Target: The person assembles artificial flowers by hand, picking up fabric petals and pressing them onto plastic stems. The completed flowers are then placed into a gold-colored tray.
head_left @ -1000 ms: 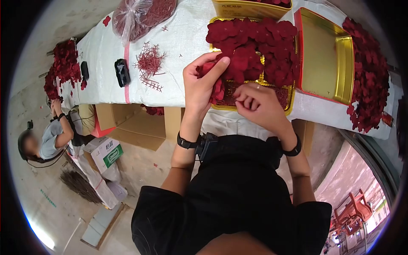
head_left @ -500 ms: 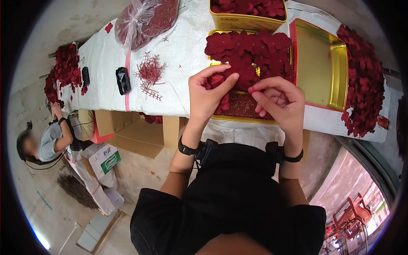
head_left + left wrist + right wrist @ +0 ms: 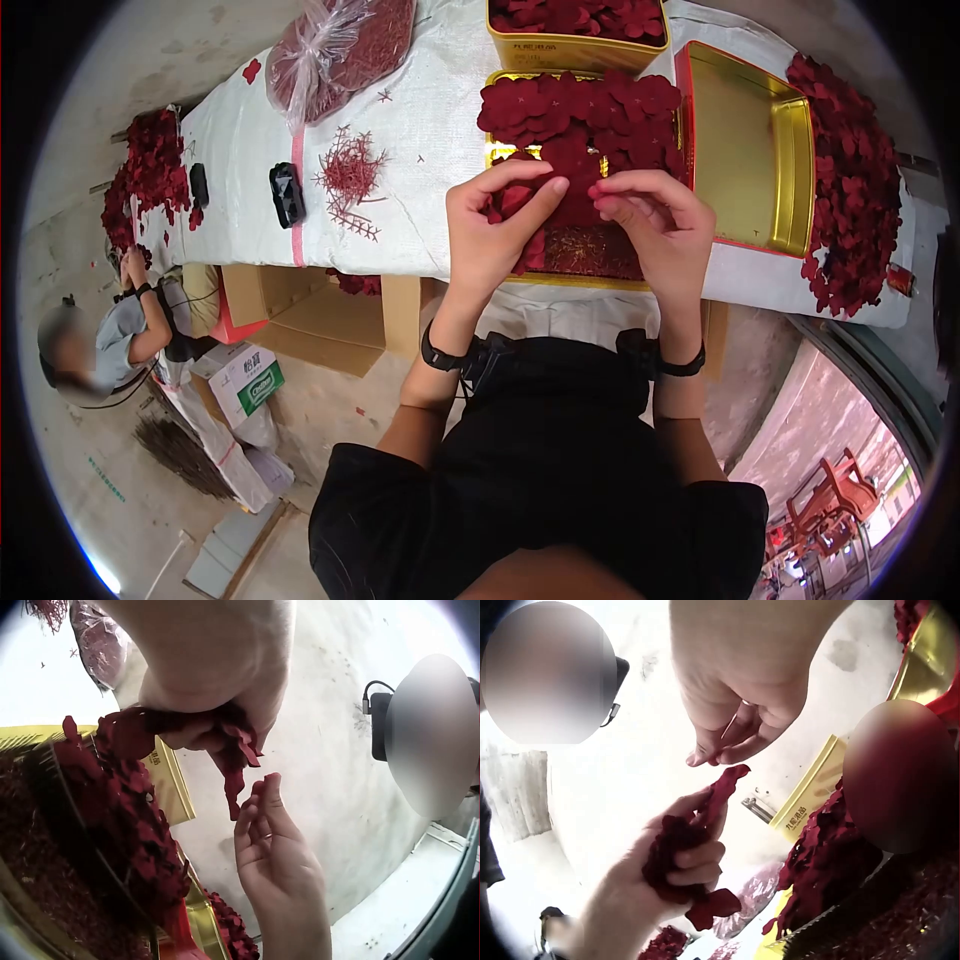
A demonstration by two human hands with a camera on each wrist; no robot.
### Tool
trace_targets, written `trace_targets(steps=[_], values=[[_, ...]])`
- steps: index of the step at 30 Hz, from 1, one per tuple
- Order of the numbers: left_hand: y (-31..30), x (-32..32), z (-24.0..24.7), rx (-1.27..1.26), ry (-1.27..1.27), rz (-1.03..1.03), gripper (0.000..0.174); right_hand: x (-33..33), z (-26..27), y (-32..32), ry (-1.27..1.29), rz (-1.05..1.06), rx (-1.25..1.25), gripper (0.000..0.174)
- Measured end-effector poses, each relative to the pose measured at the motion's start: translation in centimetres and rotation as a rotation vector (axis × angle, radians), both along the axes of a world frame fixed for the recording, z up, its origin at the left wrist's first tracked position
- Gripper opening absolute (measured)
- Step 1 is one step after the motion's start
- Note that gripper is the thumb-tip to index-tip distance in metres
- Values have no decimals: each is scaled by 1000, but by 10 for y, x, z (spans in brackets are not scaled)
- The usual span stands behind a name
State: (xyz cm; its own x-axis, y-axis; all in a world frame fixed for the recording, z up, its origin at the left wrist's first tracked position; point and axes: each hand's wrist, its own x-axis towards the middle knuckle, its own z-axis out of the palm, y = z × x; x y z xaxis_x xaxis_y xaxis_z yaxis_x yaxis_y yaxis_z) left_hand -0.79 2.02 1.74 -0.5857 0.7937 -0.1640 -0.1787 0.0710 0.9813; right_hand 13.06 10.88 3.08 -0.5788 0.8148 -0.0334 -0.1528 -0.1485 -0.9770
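My left hand (image 3: 487,228) holds a bunch of dark red fabric flowers (image 3: 676,851) in its curled fingers. One flower (image 3: 727,786) stands up from its thumb and fingertips. My right hand (image 3: 668,228) is just across from it, thumb and forefinger pinched on a small red piece (image 3: 715,759) that is mostly hidden. Both hands are above a gold tray (image 3: 590,280). Overlapping dark red flowers (image 3: 580,105) cover the tray's far part, and thin red stamen-like bits (image 3: 590,248) fill the near part.
Behind the tray is a gold tin (image 3: 575,53) of flowers. To its right are a red-rimmed gold tray (image 3: 740,150) and a flower heap (image 3: 855,190). Leftward lie loose red bits (image 3: 350,165), a black object (image 3: 286,193) and a plastic bag (image 3: 345,60). Another person (image 3: 125,335) works at far left.
My right hand has come up from the compartment of red bits and now faces my left fingertips, pinching a small red piece. My left hand keeps its flowers.
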Motion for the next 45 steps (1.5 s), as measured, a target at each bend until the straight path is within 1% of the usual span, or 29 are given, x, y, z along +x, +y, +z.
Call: trace_targets(steps=[1,4,7,10,13,16,19,24,26,29,31,34,37,38,40,41,43,44,45], values=[[0,1,1,1,12,-5,14,1,-3,-1,-4,-10,16,18],[-1,1,2,6,-2,-26,13,-4,-10,5,-136,-66,501,19],[-3,1,1,22,6,-82,14,-9,-13,3,-109,-126,396,21],[-5,2,5,16,-7,-115,14,-7,-19,5,-103,-86,379,21],[-4,2,11,-16,-111,-142,13,-5,-19,5,-117,-54,333,20],[-5,1,12,-37,-178,-182,13,-5,-23,6,-8,-3,283,19],[-4,1,9,-21,-173,-228,11,-3,-20,5,183,125,-142,23],[-1,3,12,37,-60,-248,8,3,-28,2,195,76,-87,31],[-3,3,15,12,-55,-250,7,5,-27,1,173,44,-44,33],[-7,2,14,-30,30,-230,5,3,-26,-4,140,6,30,34],[-12,1,12,-54,7,-223,4,2,-23,-9,130,3,81,36],[-17,2,9,-98,-34,-234,4,2,-21,-17,140,-25,19,36],[-17,-1,5,-104,-28,-254,4,0,-31,-21,191,-69,9,34],[-16,-2,4,-98,-19,-259,4,0,-32,-19,147,-40,36,32],[-19,-6,2,-168,-93,-251,6,3,-33,-16,56,10,80,29],[-20,-7,2,-205,-129,-250,7,3,-35,-13,52,41,24,27],[-22,-7,-10,-208,23,-176,10,-1,-39,-4,52,101,-83,23],[-23,-8,-17,-207,101,-135,12,-4,-43,0,48,98,-92,22],[-25,-9,-21,-208,90,-100,14,-8,-49,2,42,96,-105,22]])
